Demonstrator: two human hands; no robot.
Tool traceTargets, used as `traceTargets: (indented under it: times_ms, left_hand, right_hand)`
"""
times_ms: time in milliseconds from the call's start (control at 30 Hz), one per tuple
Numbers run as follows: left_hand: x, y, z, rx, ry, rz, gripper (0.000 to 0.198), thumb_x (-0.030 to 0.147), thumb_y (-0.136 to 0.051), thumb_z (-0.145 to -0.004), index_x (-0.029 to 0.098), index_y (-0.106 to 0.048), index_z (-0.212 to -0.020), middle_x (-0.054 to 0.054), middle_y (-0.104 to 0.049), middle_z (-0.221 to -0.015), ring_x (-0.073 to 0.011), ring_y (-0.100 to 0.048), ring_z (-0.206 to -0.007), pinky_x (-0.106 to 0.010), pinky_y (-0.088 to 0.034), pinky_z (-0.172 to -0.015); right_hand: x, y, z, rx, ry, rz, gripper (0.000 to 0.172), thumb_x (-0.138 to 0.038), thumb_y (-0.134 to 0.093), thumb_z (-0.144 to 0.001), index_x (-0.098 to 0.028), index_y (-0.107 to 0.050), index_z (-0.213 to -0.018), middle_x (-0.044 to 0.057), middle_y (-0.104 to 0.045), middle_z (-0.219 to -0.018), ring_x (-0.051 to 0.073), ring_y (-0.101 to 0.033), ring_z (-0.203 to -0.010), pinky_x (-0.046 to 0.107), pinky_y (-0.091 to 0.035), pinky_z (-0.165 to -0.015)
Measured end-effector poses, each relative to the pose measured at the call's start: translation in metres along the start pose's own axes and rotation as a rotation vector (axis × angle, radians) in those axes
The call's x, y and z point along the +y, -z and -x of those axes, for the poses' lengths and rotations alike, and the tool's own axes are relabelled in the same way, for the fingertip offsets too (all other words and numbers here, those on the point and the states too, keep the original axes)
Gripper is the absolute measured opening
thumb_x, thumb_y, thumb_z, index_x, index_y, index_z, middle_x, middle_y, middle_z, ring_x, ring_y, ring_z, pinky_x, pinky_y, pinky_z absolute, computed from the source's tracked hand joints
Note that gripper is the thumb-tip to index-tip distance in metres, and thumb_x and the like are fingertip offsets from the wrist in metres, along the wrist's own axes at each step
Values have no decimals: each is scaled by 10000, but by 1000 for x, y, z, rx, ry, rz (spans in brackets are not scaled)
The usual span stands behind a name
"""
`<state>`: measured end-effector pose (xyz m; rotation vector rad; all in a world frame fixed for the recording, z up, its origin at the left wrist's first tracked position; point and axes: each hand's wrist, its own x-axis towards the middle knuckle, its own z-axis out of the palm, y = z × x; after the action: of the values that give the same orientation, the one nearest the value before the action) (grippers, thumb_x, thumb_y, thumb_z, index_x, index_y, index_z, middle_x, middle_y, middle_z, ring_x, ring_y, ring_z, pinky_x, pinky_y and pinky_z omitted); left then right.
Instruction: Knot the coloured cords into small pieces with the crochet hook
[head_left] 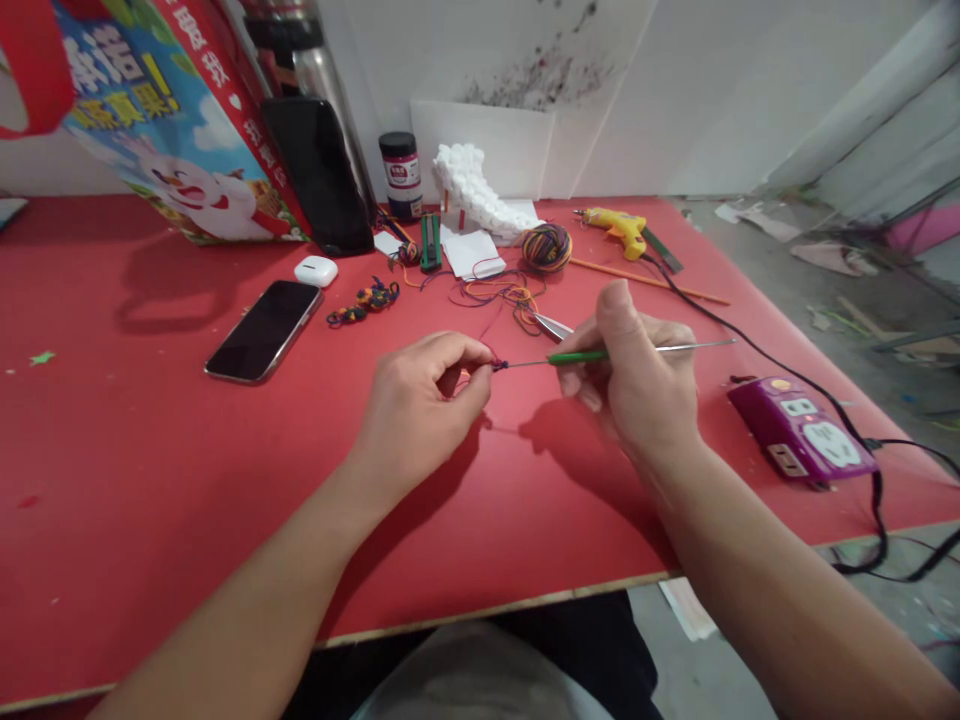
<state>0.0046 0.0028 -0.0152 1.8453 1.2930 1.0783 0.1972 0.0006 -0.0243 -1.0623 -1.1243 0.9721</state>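
My right hand (637, 370) grips a crochet hook (581, 357) with a green handle and thin metal ends, held nearly level above the table. Its left tip meets a small piece of dark purple crocheted yarn (499, 366). Thumb and forefinger of my left hand (427, 385) pinch that yarn piece. A strand runs from there toward loose loops of yarn (517, 292) and a multicoloured yarn ball (546, 247) behind my hands. Scissors (553, 327) lie just beyond my right fingers, partly hidden. A finished-looking knotted yarn piece (365, 302) lies to the left.
On the red table (150, 480) lie a phone (264, 330), an earbud case (316, 270), a green cutter (430, 243) and a yellow glue gun (619, 228). A purple power strip (802, 430) with black cords sits at right. A jar (401, 175), white sculpted form (480, 190) and printed bag (202, 130) stand behind.
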Motion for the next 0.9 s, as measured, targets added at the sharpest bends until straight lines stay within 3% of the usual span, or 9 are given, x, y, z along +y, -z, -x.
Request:
traceTargets:
  times_ms: [100, 200, 433, 900]
  left_hand:
    - [0, 1, -1, -66, 202, 256, 93, 299, -802, -822, 206, -799, -826, -42, -773, -779, -168, -657, -671, -275, -498, -644]
    - [1, 1, -2, -102, 297, 422, 114, 299, -834, -792, 195, -788, -805, -45, -784, -780, -167, -693, -681, -263, -527, -635]
    - [0, 0, -3, -115, 309, 568, 114, 293, -859, -806, 194, -802, -809, -38, -794, -771, -154, -726, -726, -259, -558, -728]
    - [-3, 0, -3, -133, 369, 748, 93, 247, -875, -805, 181, -809, -805, -22, -796, -738, -87, -655, -665, -175, -478, -616]
  right_hand:
    - [-3, -1, -2, -14, -34, -26, 617, -709, -666, -945, -230, -712, -559, -9, -586, -408, 68, -381, -262, 240, -190, -282]
    - [-5, -1, -2, -21, -32, -19, 610, -694, -673, -950, -233, -691, -550, -10, -583, -411, 68, -368, -266, 249, -197, -280]
    - [-2, 3, -3, -14, -25, -29, 586, -648, -652, -987, -241, -687, -567, -1, -576, -418, 81, -343, -279, 278, -202, -281]
    - [-4, 0, -2, 41, -8, -79, 593, -653, -724, -932, -214, -690, -535, 2, -582, -415, 67, -343, -270, 261, -168, -287]
